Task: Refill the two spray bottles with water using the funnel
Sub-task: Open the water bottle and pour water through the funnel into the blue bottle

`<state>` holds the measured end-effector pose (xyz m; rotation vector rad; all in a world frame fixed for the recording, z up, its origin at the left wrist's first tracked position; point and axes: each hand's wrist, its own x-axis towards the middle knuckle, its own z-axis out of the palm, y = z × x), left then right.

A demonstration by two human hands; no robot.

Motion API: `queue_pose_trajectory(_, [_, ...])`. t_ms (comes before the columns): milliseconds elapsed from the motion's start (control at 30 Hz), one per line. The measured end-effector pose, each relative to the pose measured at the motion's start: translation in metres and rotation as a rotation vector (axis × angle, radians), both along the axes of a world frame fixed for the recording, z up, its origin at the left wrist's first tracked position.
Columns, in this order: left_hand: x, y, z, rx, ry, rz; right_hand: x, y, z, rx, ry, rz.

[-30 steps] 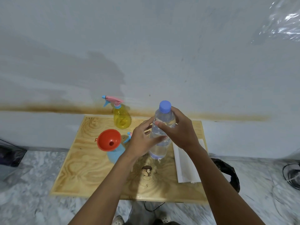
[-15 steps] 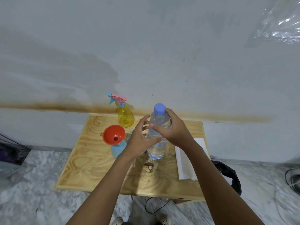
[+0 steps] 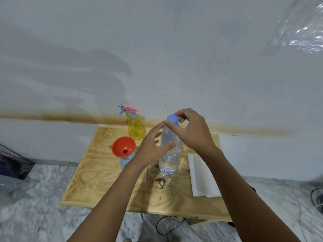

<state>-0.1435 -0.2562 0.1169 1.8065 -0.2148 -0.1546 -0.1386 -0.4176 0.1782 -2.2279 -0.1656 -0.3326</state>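
The step in hand looks like opening the water bottle (image 3: 169,151), judging by where the hands sit. It stands upright on the tabletop (image 3: 97,173), near the middle, with water inside and its blue cap (image 3: 172,119) on. The left hand (image 3: 153,147) wraps the bottle's body, fingers (image 3: 172,145) curled loosely round its front. The right hand (image 3: 191,131) is over the top, fingers pinching the cap.

The orange funnel (image 3: 124,148) is already seated in the blue bottle (image 3: 126,160), just left of the left wrist, so that one seems ready to receive water. The yellow bottle (image 3: 136,128) stands at the back by the wall with its pink sprayer (image 3: 128,109) on; it is not yet prepared.

Next, I judge, the cap must twist off while the left hand keeps the bottle steady, then a tilt over the funnel without knocking it.
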Motion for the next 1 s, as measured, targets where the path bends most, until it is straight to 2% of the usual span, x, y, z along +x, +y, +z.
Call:
queue_pose_trajectory(200, [0.001,0.001,0.004,-0.015,0.038,-0.012,0.006,-0.009,0.006,-0.205,-0.066,0.129])
queue_pose_trajectory(367, [0.000,0.000,0.001,-0.034,0.047,-0.012,0.017,-0.021,0.027,-0.373,0.055,0.360])
queue_pose_trajectory(633, [-0.004,0.000,0.001,-0.026,0.057,-0.011,0.019,-0.012,0.043,-0.395,0.075,0.204])
queue_pose_trajectory(1000, [-0.001,-0.001,-0.002,-0.032,0.041,-0.014,0.016,-0.008,0.061,-0.750,0.034,0.344])
